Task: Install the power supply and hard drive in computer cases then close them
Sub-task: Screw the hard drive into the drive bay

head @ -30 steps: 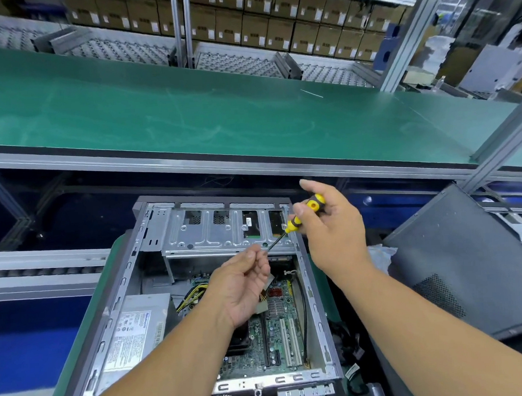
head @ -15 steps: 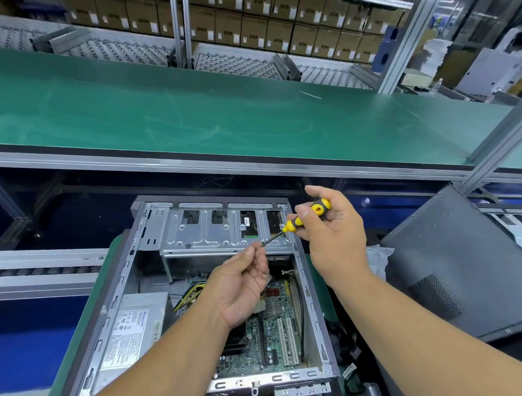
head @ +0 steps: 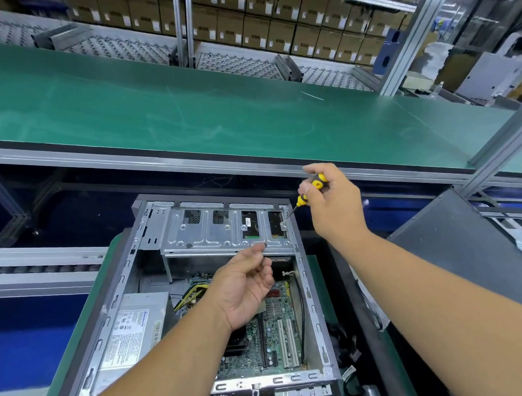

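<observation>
Moved: screwdriver [head: 307, 193], pinched in right hand [head: 331, 207] grip, tip now on screw [head: 283, 225]; left hand [head: 245, 287] withdrawn, loosely spread. Risk: tilted tip slipping off.

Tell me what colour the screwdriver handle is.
Yellow and black screwdriver handle, seen best in the head view.
</observation>
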`<action>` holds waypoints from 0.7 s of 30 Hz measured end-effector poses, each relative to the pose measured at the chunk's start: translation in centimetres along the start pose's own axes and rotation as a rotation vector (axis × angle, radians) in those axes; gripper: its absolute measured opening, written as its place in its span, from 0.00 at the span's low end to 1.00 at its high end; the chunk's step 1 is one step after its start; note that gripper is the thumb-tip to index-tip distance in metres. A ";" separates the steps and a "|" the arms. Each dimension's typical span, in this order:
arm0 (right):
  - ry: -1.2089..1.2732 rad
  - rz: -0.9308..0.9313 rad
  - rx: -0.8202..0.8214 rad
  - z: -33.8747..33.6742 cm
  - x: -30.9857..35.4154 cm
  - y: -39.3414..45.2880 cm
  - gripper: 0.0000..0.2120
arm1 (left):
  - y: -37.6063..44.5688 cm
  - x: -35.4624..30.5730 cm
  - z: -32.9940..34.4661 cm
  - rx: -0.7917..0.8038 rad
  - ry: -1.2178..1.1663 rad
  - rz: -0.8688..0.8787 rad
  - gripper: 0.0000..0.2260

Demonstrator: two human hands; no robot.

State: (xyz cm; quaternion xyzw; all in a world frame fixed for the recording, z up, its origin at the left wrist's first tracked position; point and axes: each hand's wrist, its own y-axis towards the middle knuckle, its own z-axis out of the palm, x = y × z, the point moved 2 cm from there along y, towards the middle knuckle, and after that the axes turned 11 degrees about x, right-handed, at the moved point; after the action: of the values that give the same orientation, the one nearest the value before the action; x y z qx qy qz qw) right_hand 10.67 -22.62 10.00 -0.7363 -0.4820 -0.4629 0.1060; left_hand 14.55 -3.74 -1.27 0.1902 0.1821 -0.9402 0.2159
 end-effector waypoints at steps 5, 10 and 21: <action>-0.158 -0.007 0.062 0.4 -1.0 1.7 0.12 | 0.1 -0.1 -0.4 -0.057 0.001 0.011 0.12; -0.203 0.003 0.111 1.1 -1.5 1.6 0.12 | 0.3 -0.2 -0.8 -0.084 -0.051 -0.002 0.11; -0.338 -0.009 0.171 1.5 -1.4 3.5 0.14 | 0.5 -0.2 -1.5 -0.248 -0.092 -0.024 0.06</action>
State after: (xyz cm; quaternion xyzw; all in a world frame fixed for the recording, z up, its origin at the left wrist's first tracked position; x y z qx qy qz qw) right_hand 14.19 -24.34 9.06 -0.7899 -0.5337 -0.2904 0.0835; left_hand 15.42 -3.46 -2.59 0.1163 0.2892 -0.9208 0.2344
